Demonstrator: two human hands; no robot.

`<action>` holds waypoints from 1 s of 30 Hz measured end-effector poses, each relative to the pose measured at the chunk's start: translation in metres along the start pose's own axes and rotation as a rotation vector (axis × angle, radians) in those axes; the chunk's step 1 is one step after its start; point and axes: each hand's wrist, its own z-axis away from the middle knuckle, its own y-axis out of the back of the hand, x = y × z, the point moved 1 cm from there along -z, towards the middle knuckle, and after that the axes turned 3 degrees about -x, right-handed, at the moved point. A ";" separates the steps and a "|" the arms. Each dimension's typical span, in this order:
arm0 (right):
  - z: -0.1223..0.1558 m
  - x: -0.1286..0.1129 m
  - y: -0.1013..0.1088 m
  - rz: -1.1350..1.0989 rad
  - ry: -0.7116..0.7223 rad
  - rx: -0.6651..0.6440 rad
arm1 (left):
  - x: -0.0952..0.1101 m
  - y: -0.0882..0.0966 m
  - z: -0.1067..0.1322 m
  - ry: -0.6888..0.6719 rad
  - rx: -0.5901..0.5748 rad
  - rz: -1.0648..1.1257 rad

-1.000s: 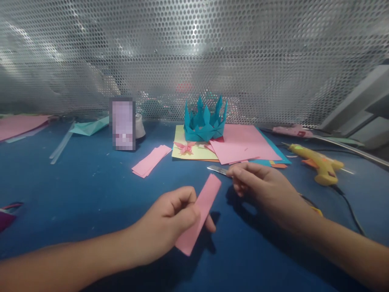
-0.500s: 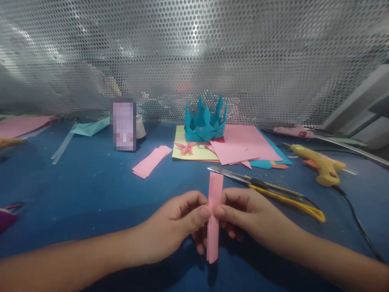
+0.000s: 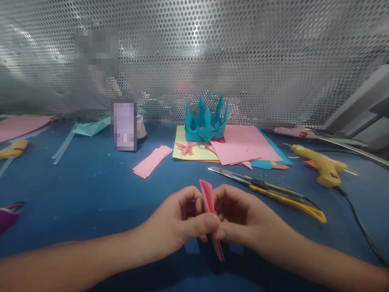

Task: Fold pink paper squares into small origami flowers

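Left hand and right hand pinch 1 folded strip (pink paper).

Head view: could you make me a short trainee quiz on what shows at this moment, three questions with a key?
1. Multiple choice. What do the left hand and right hand hold between them?
a) a glue gun
b) a folded pink strip
c) a pencil

2. True or false. The knife lies on the table with its blade out.

3. Fill in the blank. Of the knife and the blue paper crown, the ____ is nearer to the hands.

Key: 1. b; 2. true; 3. knife
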 end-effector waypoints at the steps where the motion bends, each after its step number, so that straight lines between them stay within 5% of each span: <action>1: 0.000 0.000 0.000 0.011 -0.001 0.007 | 0.000 -0.001 0.000 -0.005 0.014 -0.001; 9: 0.002 -0.006 0.007 0.319 0.169 0.218 | 0.003 0.003 0.000 0.053 0.166 0.068; 15: 0.005 -0.010 0.010 0.807 0.394 0.157 | 0.003 0.005 -0.001 0.058 0.194 0.022; 30: 0.004 -0.010 0.008 0.865 0.518 0.097 | 0.005 0.006 -0.001 0.013 0.231 -0.069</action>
